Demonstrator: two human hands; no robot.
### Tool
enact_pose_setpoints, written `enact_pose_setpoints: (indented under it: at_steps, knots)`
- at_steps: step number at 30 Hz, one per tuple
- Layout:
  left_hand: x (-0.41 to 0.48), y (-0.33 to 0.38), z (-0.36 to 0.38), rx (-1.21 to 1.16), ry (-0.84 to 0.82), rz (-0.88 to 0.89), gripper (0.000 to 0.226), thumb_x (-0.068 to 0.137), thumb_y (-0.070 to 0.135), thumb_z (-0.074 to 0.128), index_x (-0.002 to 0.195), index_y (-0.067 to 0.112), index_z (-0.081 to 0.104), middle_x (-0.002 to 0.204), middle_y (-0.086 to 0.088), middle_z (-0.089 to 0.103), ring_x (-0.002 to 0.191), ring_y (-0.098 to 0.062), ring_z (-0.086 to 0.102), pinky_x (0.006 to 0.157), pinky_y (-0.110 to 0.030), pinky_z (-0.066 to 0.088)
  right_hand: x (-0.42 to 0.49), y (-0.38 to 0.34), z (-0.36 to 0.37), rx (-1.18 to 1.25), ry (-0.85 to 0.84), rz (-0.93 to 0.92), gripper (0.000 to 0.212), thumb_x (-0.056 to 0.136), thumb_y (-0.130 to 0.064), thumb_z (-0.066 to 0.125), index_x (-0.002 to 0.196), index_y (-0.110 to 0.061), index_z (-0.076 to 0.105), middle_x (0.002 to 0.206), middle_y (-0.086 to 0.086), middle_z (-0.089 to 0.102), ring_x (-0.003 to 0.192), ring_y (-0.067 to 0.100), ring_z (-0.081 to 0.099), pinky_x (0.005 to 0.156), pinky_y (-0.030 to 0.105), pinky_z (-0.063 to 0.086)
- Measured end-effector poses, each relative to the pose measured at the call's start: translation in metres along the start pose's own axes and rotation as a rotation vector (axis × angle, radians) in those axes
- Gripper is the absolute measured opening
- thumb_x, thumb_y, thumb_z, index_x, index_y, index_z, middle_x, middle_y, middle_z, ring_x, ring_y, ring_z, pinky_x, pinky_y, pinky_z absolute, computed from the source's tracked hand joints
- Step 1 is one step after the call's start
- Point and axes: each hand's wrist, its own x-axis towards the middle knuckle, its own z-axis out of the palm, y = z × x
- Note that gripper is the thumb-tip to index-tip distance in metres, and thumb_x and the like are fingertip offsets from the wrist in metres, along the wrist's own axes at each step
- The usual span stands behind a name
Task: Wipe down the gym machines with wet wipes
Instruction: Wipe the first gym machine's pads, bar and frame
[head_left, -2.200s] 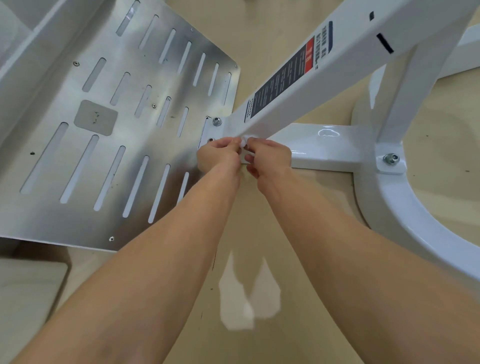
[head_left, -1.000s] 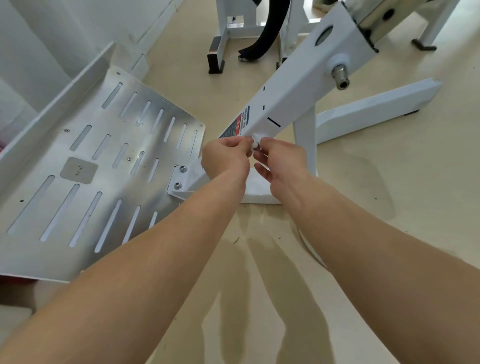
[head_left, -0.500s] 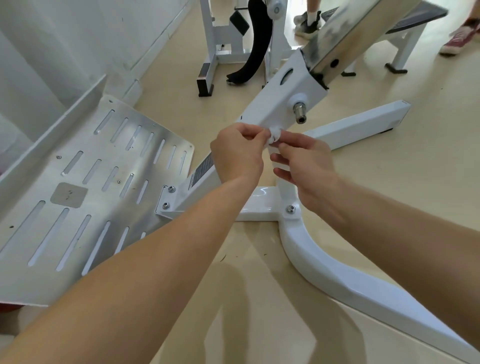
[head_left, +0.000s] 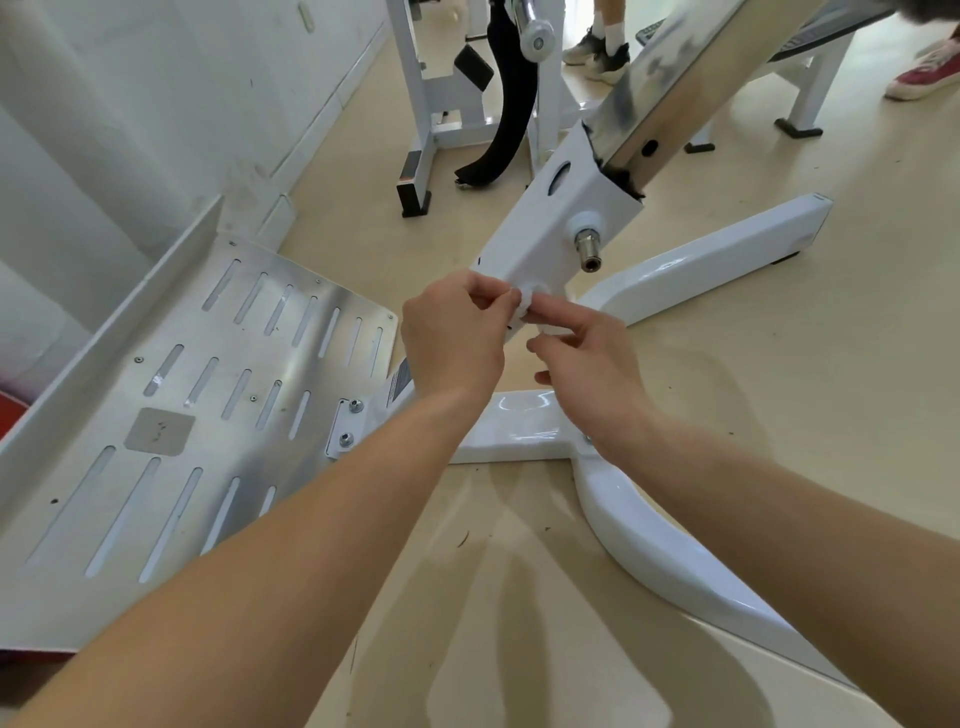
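As both sets of fingers are curled onto it, the wet wipe (head_left: 522, 305) presents as a small white wad pinched between the left grip (head_left: 451, 340) and the right grip (head_left: 589, 364), each closed on it at thumb and forefinger. The wad is held clear of the floor (head_left: 779, 415), at or just before the lower face of the sloping white beam (head_left: 540, 244). Contact with the beam cannot be confirmed.

Judgement: a two-handed pinch suits teasing open or refolding the wipe to present a fresh face, not a wiping stroke.

A steel pin (head_left: 587, 249) projects from the beam just above the hands. The slotted footplate (head_left: 197, 415) lies to the left, bolted at the beam's foot. The curved white base leg (head_left: 654, 561) runs across the floor toward the near right. Dark specks lie on the floor beside the base.
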Motion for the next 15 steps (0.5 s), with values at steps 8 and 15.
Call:
enact_pose_setpoints:
  at_steps: [8,15]
  knots:
    - [0.003,0.006,-0.006,-0.270,-0.166,-0.023,0.008,0.085,0.016,0.079,0.090,0.022,0.077,0.082,0.005,0.077,0.082,-0.012,0.073,0.086,-0.040,0.059,-0.006,-0.008,-0.006,-0.020,0.095,-0.154,0.033,0.098,-0.021,0.059,0.128,-0.032,0.065,0.122,-0.016,0.066,0.101,-0.010,0.062,0.090,0.017,0.050]
    - [0.003,0.021,-0.009,-0.189,-0.175,0.113,0.016,0.083,0.013,0.079,0.099,0.016,0.079,0.084,0.009,0.076,0.079,-0.001,0.072,0.084,-0.027,0.059,-0.005,-0.013,0.012,0.011,0.266,-0.082,0.044,0.099,-0.015,0.049,0.137,-0.033,0.060,0.123,-0.018,0.067,0.107,0.009,0.066,0.101,0.036,0.052]
